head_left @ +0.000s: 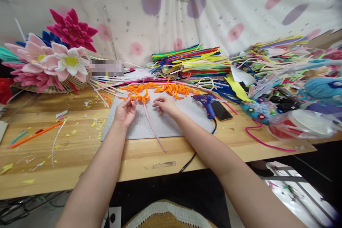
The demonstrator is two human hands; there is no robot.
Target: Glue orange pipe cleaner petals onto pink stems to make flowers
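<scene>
My left hand (126, 111) is closed, its fingertips pinching an edge of an orange pipe-cleaner flower (141, 97) with curled petals. From the flower a thin pale pink stem (153, 125) slants down over a grey cutting mat (141, 131) and past its front edge. My right hand (164, 105) hovers a little to the right of the flower, fingers curved and apart, and nothing shows in them. Behind that hand lie several bent orange pipe-cleaner pieces (175, 90) along the mat's back part.
A blue hot glue gun (205, 104) lies at the mat's right, its cord running off the front edge, beside a phone (221, 110). Scissors (205, 83) and bundled pipe cleaners (192, 60) are behind. Finished flowers (53, 57) stand left; a plastic-wrapped tub (294, 124) is right.
</scene>
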